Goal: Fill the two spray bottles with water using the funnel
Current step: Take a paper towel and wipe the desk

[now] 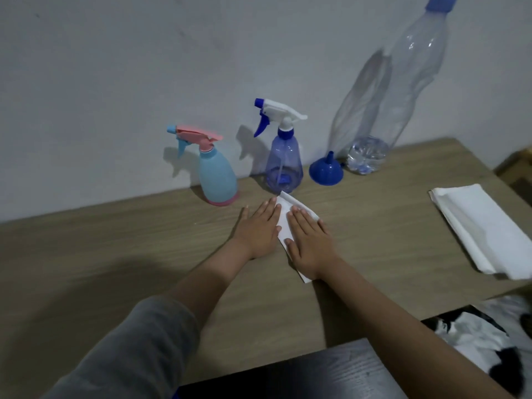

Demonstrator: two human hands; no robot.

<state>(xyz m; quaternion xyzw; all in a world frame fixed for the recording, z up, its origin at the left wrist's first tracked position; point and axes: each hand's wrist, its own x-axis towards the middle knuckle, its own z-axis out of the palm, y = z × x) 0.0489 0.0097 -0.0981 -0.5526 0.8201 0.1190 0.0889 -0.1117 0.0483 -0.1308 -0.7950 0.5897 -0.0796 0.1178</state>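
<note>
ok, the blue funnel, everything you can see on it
The blue funnel looks like glossy plastic, with faint ribs on its cone. It stands upside down, wide mouth on the wooden table, spout pointing up. It sits near the wall between the translucent blue spray bottle and the clear water bottle. No hand touches it.

both arms reach forward, side by side. left hand [256, 231] lies flat, palm down, fingers straight and together. right hand [309, 240] likewise flat, palm down. left forearm sleeved in grey, right forearm bare.
</note>
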